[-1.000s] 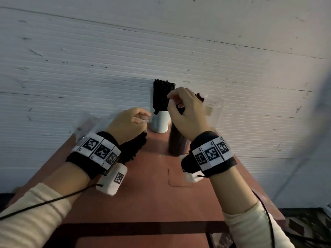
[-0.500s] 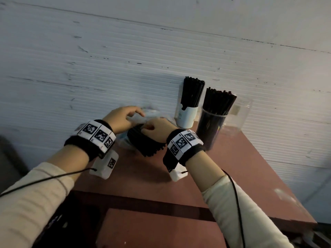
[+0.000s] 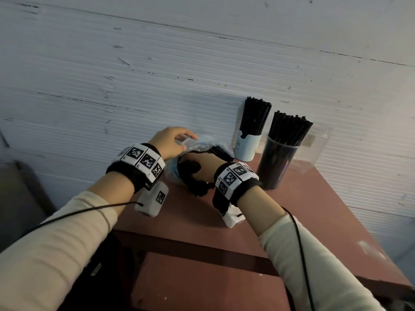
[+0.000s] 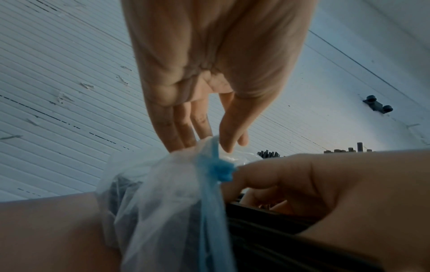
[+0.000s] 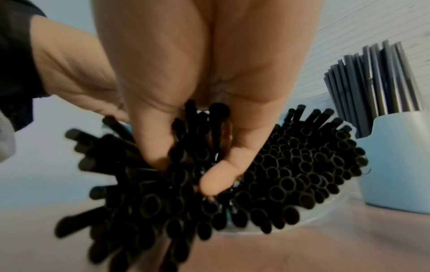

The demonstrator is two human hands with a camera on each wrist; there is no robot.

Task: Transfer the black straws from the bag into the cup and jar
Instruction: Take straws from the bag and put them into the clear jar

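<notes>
A clear plastic bag [image 3: 203, 142] with a blue drawstring [image 4: 214, 169] lies on the red-brown table [image 3: 179, 216] by the wall, packed with black straws [image 5: 291, 165]. My left hand [image 3: 173, 142] pinches the bag's top edge between fingertips and thumb [image 4: 229, 139]. My right hand [image 3: 202, 167] is pushed into the bag's mouth, fingers and thumb [image 5: 216, 176] curled round a clump of straws. To the right stand a white cup [image 3: 247, 147] and a clear jar [image 3: 276, 162], both holding upright black straws.
An empty clear container [image 3: 314, 149] stands behind the jar against the white ribbed wall [image 3: 157, 75]. The table's right edge runs down toward the front right. A dark gap and a lower red-brown surface [image 3: 202, 283] lie below my arms.
My right hand left the jar, came down left and dug into the bag's straws. The left hand shifted to hold the bag's top. The head view swung left.
</notes>
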